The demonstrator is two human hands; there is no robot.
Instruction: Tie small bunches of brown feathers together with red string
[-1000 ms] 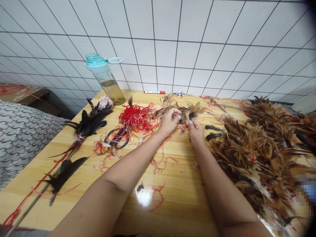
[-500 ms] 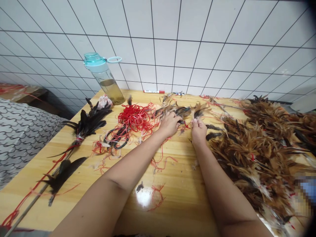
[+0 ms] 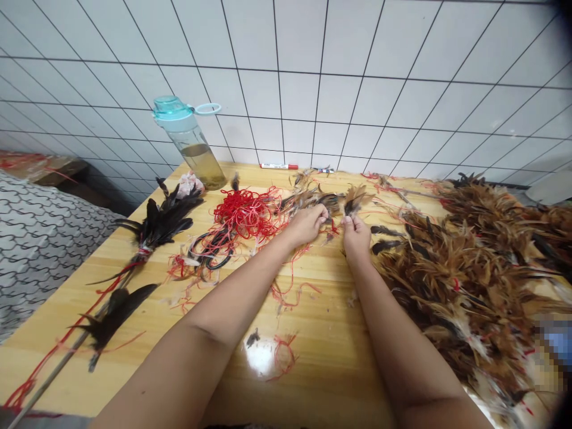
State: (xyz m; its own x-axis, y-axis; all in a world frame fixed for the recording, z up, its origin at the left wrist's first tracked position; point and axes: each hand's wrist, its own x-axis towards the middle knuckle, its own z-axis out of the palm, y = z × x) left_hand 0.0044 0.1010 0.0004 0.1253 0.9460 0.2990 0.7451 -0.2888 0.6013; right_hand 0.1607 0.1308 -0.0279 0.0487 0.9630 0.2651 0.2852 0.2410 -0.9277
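My left hand (image 3: 306,225) is closed around a small bunch of brown and dark feathers (image 3: 324,201) at the far middle of the wooden table (image 3: 322,357). My right hand (image 3: 356,233) is pinched shut on another small tuft of feathers (image 3: 354,199) just to the right; a red thread (image 3: 334,226) runs between the two hands. A tangle of red string (image 3: 243,213) lies directly left of my left hand.
A big heap of brown feathers (image 3: 473,262) covers the table's right side. Black feather bundles (image 3: 158,223) on a stick lie at the left, with dark scissors (image 3: 212,250) beside the string. A water bottle (image 3: 190,143) and a red marker (image 3: 279,166) stand by the tiled wall.
Both hands stayed at the same spot; the feather tuft in my right hand shifted slightly away from me, and my left hand turned a little on its bunch.
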